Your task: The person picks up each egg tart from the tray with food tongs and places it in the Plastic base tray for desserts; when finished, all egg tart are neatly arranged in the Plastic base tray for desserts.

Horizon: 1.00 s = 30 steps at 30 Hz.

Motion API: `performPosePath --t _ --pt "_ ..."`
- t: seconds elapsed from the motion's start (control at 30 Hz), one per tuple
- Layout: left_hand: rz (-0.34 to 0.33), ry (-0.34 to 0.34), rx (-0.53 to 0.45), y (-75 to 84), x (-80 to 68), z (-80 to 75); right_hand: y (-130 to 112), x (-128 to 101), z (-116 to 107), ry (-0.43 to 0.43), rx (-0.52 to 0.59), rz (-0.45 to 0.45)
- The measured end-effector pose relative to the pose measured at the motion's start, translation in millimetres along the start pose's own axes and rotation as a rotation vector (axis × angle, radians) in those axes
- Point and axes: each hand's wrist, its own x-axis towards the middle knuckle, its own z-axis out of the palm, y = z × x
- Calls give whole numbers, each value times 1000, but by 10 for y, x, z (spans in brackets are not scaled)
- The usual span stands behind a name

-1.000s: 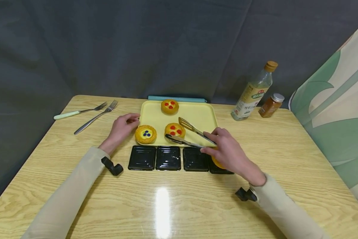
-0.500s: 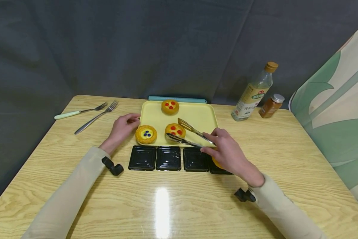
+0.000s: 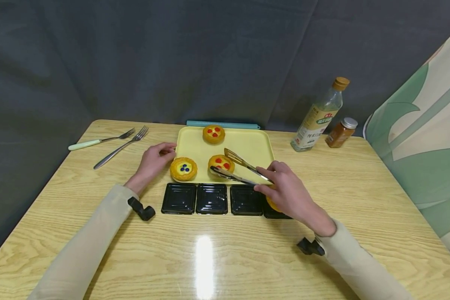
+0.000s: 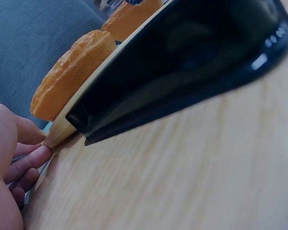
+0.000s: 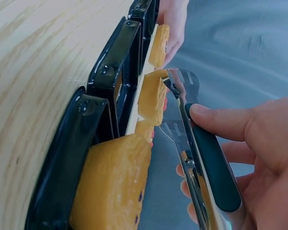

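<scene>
Right now my right hand (image 3: 285,189) grips a pair of metal tongs (image 3: 237,170) by their dark handles, thumb along the upper one, as the right wrist view (image 5: 201,158) shows. The two blades are spread apart and reach to the left over the yellow tray (image 3: 255,143); they sit on either side of the near tart with red dots (image 3: 221,163), which rests on the tray's near half. I cannot tell whether the blades touch it.

My left hand (image 3: 152,162) lies on the counter (image 3: 360,183) at the tray's left edge, fingers loosely curled, fingertips (image 4: 36,155) touching the tray's corner and holding nothing. Just right of that hand a tart with blue dots (image 3: 183,168) sits on the tray's near left corner. A second red-dotted tart (image 3: 213,133) stands at the far edge of the tray.

Along the tray's near side runs a row of black square trays (image 3: 211,198). The rightmost one (image 3: 275,213) lies partly under my right hand and holds another orange tart (image 5: 113,187).

Far left on the counter lie two forks (image 3: 114,143), one with a pale green handle. Far right stand a glass bottle with a tan cap (image 3: 318,114) and a small spice jar (image 3: 341,132) beside it.
</scene>
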Motion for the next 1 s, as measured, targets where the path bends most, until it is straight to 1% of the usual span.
performPosePath --t 0.13,0.43,0.67,1.0 --pt "-8 1 -2 3 -5 3 1 -36 -30 21 -1 -6" --pt "-12 10 3 -4 1 18 36 -156 -87 96 -2 -78" --pt "-5 11 -2 0 9 3 15 -307 -202 108 -10 -70" --pt "-6 9 -1 -6 14 6 18 -574 -290 156 -33 -124"
